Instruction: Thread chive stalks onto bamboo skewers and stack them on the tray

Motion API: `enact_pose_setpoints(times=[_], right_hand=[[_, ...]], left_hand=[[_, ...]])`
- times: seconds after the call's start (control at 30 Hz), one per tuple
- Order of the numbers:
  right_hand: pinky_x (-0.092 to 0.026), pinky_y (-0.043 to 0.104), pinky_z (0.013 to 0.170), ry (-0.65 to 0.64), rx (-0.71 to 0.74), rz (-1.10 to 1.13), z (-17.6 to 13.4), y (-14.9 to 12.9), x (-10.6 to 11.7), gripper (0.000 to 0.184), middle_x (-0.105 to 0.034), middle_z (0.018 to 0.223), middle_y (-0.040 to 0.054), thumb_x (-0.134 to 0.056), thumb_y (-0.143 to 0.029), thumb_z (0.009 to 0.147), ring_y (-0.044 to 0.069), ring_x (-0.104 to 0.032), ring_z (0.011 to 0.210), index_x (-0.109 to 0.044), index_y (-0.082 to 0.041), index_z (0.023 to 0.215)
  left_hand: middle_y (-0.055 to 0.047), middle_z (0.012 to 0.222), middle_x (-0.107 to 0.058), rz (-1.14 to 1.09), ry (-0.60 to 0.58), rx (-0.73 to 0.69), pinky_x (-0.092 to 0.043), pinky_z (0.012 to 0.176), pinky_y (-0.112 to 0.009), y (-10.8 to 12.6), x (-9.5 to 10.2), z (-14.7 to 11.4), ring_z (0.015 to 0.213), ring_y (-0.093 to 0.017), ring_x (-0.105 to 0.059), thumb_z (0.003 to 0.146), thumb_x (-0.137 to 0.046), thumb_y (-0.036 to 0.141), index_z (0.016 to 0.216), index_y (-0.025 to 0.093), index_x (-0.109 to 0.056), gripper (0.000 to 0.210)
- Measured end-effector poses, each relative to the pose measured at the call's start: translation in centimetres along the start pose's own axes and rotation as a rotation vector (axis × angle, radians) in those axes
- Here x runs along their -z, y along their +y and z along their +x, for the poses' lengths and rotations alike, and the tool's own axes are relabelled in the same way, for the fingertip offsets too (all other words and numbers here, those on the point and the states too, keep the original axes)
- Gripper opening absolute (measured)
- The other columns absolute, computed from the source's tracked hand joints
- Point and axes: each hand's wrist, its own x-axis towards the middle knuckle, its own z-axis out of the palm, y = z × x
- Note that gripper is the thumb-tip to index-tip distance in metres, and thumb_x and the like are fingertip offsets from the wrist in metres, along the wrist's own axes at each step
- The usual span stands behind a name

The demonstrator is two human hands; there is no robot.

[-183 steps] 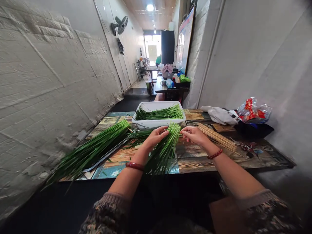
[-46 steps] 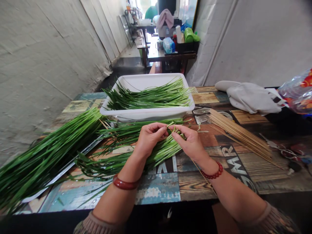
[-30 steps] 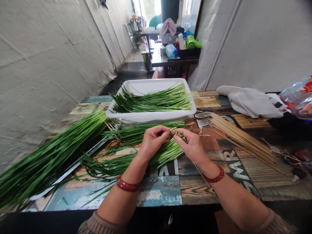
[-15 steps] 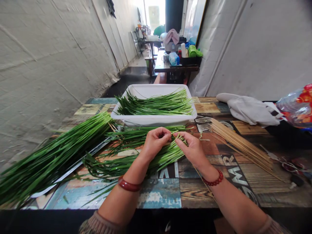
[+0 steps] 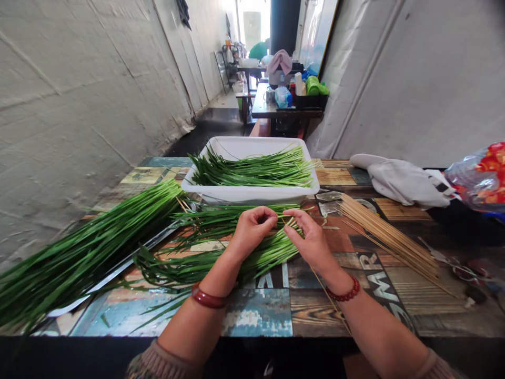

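Over the table's middle, my left hand (image 5: pixel 255 225) is closed in a pinch at a thin green chive stem, its end at the fingertips. My right hand (image 5: pixel 310 234) faces it, thumb and forefinger slightly apart, curled round a thin bamboo skewer (image 5: pixel 330 301) that runs back under the palm toward the table's front edge. Part of the skewer is hidden by the hand. Beneath both hands lies a loose bunch of garlic chives (image 5: pixel 272 251), pale stems to the right, dark leaves to the left. More chives (image 5: pixel 226 218) lie just behind it.
A white plastic tub (image 5: pixel 252 193) of chives stands behind. At left, a large chive pile (image 5: pixel 90 245) lies beside a long metal strip (image 5: pixel 130 260). At right are bamboo skewers (image 5: pixel 389 234), a grey-white cloth item (image 5: pixel 402 179), scissors (image 5: pixel 453 263) and a clear-and-red plastic bag (image 5: pixel 481 176).
My right thumb and fingers have parted slightly from my left fingertips, opening a small gap. My left hand has barely moved. The view has shifted a little.
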Motion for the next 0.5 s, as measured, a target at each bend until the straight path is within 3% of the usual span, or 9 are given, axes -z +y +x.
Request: enact_pose_setpoints(times=[0.5], right_hand=[[-0.05, 0.031, 0.081, 0.023, -0.023, -0.032, -0.12, -0.02, -0.13, 0.02, -0.067, 0.096, 0.0043, -0.057, -0.025, 0.084, 0.017, -0.064, 0.088, -0.056, -0.02, 0.103]], left_hand=[[-0.001, 0.066, -0.063, 0.123, -0.03, -0.116, -0.041, 0.062, -0.022, 0.46, -0.29, -0.1, 0.063, -0.011, -0.053, 0.076, -0.062, 0.023, 0.069, 0.013, -0.066, 0.012]])
